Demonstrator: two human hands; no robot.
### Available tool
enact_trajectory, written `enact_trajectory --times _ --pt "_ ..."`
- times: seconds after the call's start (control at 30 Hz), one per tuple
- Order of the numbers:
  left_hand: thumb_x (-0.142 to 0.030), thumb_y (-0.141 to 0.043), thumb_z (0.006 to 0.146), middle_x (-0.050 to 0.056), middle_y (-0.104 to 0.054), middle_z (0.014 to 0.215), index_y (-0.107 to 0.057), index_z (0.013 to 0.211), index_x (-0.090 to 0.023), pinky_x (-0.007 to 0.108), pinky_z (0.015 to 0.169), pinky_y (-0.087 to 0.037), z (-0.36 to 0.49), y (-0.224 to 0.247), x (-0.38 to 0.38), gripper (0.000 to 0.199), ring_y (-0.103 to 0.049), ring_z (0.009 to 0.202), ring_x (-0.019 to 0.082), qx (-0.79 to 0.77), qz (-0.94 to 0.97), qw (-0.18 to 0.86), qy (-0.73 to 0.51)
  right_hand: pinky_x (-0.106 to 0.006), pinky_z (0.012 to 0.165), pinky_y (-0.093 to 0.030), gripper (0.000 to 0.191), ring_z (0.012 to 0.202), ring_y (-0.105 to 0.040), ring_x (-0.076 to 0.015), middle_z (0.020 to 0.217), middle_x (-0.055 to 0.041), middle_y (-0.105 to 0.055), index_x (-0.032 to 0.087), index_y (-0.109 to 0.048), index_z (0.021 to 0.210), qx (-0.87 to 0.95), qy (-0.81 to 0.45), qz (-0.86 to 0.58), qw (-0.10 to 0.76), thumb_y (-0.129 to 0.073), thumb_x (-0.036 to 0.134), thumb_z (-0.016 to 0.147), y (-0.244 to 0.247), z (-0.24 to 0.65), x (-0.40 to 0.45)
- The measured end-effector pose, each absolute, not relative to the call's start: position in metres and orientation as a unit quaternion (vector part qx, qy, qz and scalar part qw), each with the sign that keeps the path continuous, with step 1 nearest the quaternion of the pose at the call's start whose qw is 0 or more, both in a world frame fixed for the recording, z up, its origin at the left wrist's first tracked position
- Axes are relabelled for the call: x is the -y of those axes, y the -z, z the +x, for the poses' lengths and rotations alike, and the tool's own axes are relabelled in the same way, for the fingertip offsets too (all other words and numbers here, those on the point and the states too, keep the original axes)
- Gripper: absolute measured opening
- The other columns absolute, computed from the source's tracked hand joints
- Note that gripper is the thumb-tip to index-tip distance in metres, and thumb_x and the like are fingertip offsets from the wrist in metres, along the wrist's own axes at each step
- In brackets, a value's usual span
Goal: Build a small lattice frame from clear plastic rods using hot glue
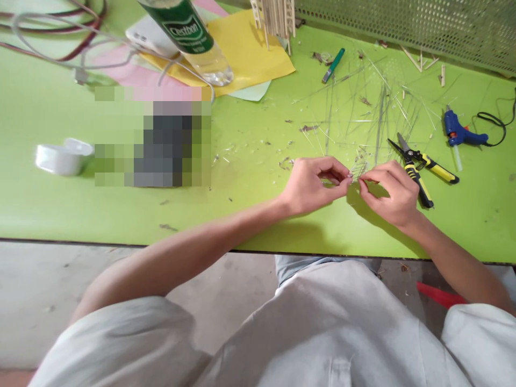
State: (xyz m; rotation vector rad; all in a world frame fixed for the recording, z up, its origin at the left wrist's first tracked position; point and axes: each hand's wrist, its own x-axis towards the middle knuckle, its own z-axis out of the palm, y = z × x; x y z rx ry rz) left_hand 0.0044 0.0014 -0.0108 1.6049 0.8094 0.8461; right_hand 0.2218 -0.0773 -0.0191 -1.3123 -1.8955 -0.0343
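Observation:
A small piece of thin wire mesh shows between my two hands, above the green table. My left hand pinches its left side between thumb and fingertips. From the right, my right hand pinches the other side, its thumb and forefinger pressed together. The fingertips of both hands are close to each other. Beyond them, many thin wires lie scattered over the table. Pliers-like cutters with yellow and black handles lie open just right of my right hand.
A blue glue gun lies at the right, a green knife farther back. A bottle stands over coloured paper near a wooden stick structure. A white case sits far left. The green table's front edge is near my forearms.

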Motion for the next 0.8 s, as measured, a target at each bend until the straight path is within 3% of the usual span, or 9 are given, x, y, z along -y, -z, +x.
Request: enact_trajectory --times 0.23,0.6,0.8 --pt "-0.025 -0.077 0.085 0.005 -0.087 0.085 -0.085 0.085 -0.016 0.024 0.076 -0.069 0.003 0.013 0.003 0.011 -0.08 0.073 0.015 -0.281 0.738 0.481 -0.382 -0.033 0.069 -0.06 0.015 0.079 -0.071 -0.0191 0.087 -0.0011 -0.074 0.028 -0.073 0.096 0.772 0.033 -0.474 0.421 -0.077 0.013 0.097 0.013 0.219 0.077" --pt "-0.031 -0.084 0.076 0.005 -0.082 0.076 -0.078 0.08 -0.015 0.024 0.067 -0.067 0.007 0.008 -0.004 0.017 -0.075 0.066 0.014 -0.323 0.65 0.566 -0.39 -0.032 0.058 -0.052 0.028 0.066 -0.062 -0.0165 0.077 0.0033 -0.066 0.029 -0.058 0.09 0.751 0.07 -0.452 0.476 -0.071 0.006 0.082 0.014 0.217 0.072" --pt "-0.025 -0.09 0.069 0.003 -0.077 0.071 -0.074 0.078 -0.015 0.019 0.06 -0.062 0.008 0.01 -0.008 0.021 -0.071 0.061 0.01 -0.336 0.573 0.639 -0.388 -0.035 0.065 -0.058 0.025 0.071 -0.068 -0.0189 0.08 0.0027 -0.069 0.029 -0.056 0.088 0.726 0.034 -0.479 0.492 -0.069 0.009 0.08 0.013 0.22 0.072"
